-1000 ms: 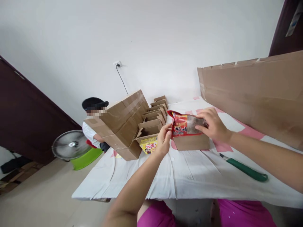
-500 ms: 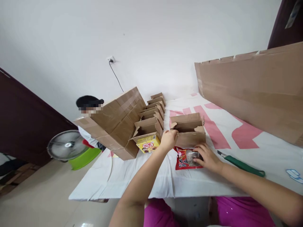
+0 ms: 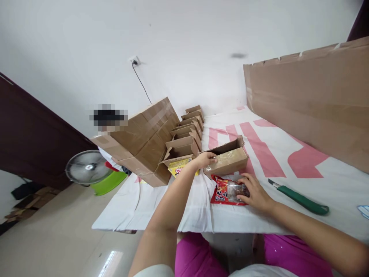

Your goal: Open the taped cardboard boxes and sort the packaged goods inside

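Observation:
My left hand [image 3: 205,160] grips the left end of a small open cardboard box [image 3: 232,162], which is tipped so that its taped underside or side faces me. In front of that box, a red snack packet [image 3: 223,192] with a clear window lies on the table. My right hand [image 3: 254,192] has its fingers and thumb around the packet's right end. Left of my left hand stands a yellow printed box [image 3: 176,167], partly hidden by my forearm. A green-handled utility knife [image 3: 304,200] rests to the right of my right hand.
Several open cardboard boxes [image 3: 180,143] stand in a row toward the wall, beside a stack of closed cartons [image 3: 144,144]. A large cardboard panel [image 3: 311,104] borders the right side of the cloth-covered table [image 3: 121,215]. Beyond the left edge are a fan [image 3: 86,167] and a person.
The small open box has tipped over in my left hand, from upright to tilted. My right hand stays at the packet, and the camera view has shifted slightly.

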